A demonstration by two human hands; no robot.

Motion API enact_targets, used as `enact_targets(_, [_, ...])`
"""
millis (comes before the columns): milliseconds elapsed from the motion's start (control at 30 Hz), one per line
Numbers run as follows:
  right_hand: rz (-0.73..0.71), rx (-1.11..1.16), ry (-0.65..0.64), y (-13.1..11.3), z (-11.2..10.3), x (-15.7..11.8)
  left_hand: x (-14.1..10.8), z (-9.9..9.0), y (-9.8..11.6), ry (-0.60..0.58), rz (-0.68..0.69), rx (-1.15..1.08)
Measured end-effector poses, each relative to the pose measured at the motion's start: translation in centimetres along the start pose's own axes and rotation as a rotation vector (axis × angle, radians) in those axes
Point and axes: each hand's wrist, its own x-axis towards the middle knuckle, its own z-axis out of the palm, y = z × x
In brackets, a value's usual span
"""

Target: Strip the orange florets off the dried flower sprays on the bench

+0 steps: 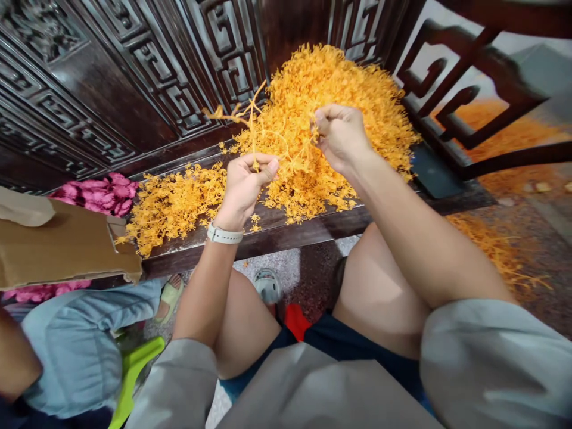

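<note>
My left hand (245, 186) pinches a thin, branching yellow-orange plastic flower stem (252, 125) between thumb and fingers. Its bare forks stick up and to the left. To the right, my right hand (343, 136) is closed with fingertips on a small yellow-orange plastic flower piece (314, 128). Whether that piece is joined to the stem I cannot tell against the same-coloured background. Behind both hands rises a big heap of yellow-orange plastic flowers (335, 77). A smaller spread of the same flowers (179, 199) lies left of my left hand.
The flowers rest on a dark wooden bench (286, 238) against a carved panel (156, 65). Left are a cardboard box (58, 244) and pink flowers (100, 193). A person's jeans-clad leg (71, 351) is beside a green plastic piece (136, 369). Orange stems (496, 250) lie at right.
</note>
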Motion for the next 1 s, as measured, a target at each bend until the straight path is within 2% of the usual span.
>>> enact_targets(100, [0.047, 0.043, 0.07, 1.8, -2.3, 2.8, -0.5, 0.0, 0.3, -0.02, -0.036, -0.038])
enact_targets(167, [0.09, 0.088, 0.242, 2.5, -5.0, 4.6, -0.8, -0.7, 0.9, -0.024, -0.009, -0.041])
enact_targets(233, [0.065, 0.09, 0.454, 2.6, -7.9, 5.6, -0.9, -1.8, 1.4, 0.019, 0.054, -0.028])
enact_targets(267, [0.029, 0.079, 0.501, 2.4, -9.0, 5.7, -0.9, -2.5, 1.5, 0.05, 0.078, -0.026])
enact_targets(300, [-0.009, 0.069, 0.491, 2.1, -9.9, 5.5, -0.7, -3.1, 1.4, 0.076, 0.087, -0.027])
enact_targets(400, [-0.076, 0.054, 0.282, 0.8, -10.0, 4.1, -0.1, -4.7, 0.8, 0.075, 0.057, -0.047])
enact_targets(500, [-0.188, -0.051, 0.221, -0.3, -7.7, 2.8, 0.3, -5.3, 0.2, 0.035, 0.046, -0.044])
enact_targets(567, [-0.251, -0.138, 0.183, -0.4, -6.2, 2.5, 0.2, -5.2, 0.1, 0.023, 0.05, -0.028])
enact_targets(667, [-0.249, -0.191, 0.087, -0.2, -4.6, 2.1, 0.1, -4.5, -0.1, -0.019, 0.068, 0.017])
enact_targets(767, [-0.28, -0.244, -0.003, -1.3, -3.2, 0.3, 0.4, -3.9, -0.7, -0.039, 0.127, 0.078])
enact_targets(900, [-0.309, -0.281, -0.334, -4.0, -0.6, -3.6, 1.0, -3.3, -1.9, 0.014, 0.213, 0.107])
enact_targets(1000, [-0.334, -0.285, -0.544, -4.7, 1.2, -5.7, 1.1, -2.8, -2.2, 0.047, 0.232, 0.079])
